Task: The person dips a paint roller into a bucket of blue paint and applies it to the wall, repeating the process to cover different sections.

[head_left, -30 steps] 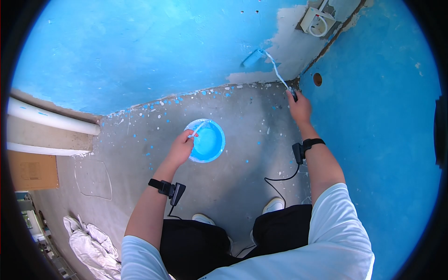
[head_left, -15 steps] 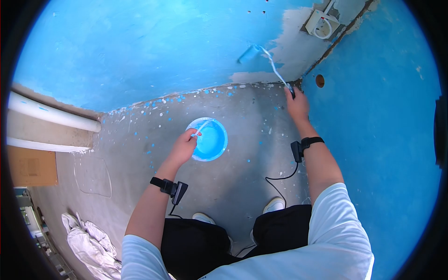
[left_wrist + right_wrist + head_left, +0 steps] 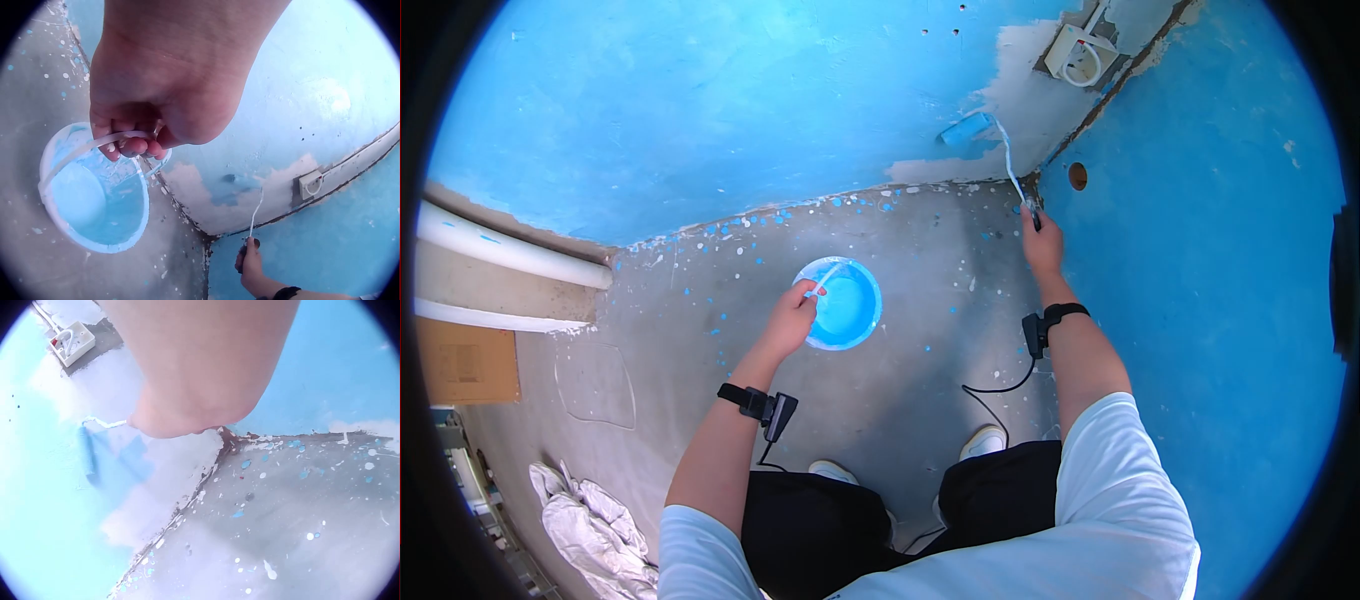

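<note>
In the head view, my right hand grips the dark handle of a paint roller. Its blue sleeve lies at the wall near the border of the blue paint and a pale unpainted patch; in the right wrist view the roller casts a shadow there. My left hand holds the thin white handle of a bucket with curled fingers. Blue paint coats the bucket's inside, and the left wrist view shows the bucket below and beside the hand.
A white socket box with a looped pipe sits near the wall corner. The right wall has a round hole. White pipes, a cardboard box and a crumpled cloth are at left. Paint spots dot the grey floor.
The roller shifted slightly up and left, then back right and down toward the pale patch, with my right hand drawing nearer to me. My left hand stays on the bucket handle.
</note>
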`<state>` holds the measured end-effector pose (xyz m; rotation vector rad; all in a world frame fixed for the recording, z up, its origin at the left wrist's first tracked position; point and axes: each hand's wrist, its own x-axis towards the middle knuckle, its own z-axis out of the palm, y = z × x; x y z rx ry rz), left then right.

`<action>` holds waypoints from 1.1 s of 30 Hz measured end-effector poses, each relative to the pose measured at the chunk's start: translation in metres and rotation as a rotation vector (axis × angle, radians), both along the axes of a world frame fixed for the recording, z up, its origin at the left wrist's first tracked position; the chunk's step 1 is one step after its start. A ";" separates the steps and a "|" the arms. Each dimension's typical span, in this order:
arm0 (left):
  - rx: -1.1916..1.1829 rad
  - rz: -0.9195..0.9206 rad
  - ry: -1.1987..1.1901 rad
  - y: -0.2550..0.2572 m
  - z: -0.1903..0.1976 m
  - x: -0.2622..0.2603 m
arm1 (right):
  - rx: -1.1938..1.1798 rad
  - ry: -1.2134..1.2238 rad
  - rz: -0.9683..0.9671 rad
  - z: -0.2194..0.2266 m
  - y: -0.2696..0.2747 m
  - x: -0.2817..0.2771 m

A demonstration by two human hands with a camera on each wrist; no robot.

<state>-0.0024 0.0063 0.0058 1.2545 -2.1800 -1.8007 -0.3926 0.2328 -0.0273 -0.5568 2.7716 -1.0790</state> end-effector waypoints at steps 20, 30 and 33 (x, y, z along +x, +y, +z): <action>-0.024 -0.007 0.007 0.000 -0.002 -0.001 | 0.129 0.152 0.003 0.013 -0.004 0.015; 0.002 -0.020 0.017 0.000 -0.001 0.001 | 0.202 0.369 0.038 0.011 -0.001 -0.001; -0.027 0.001 0.023 0.001 -0.001 -0.001 | 0.289 0.299 -0.014 0.003 0.010 -0.001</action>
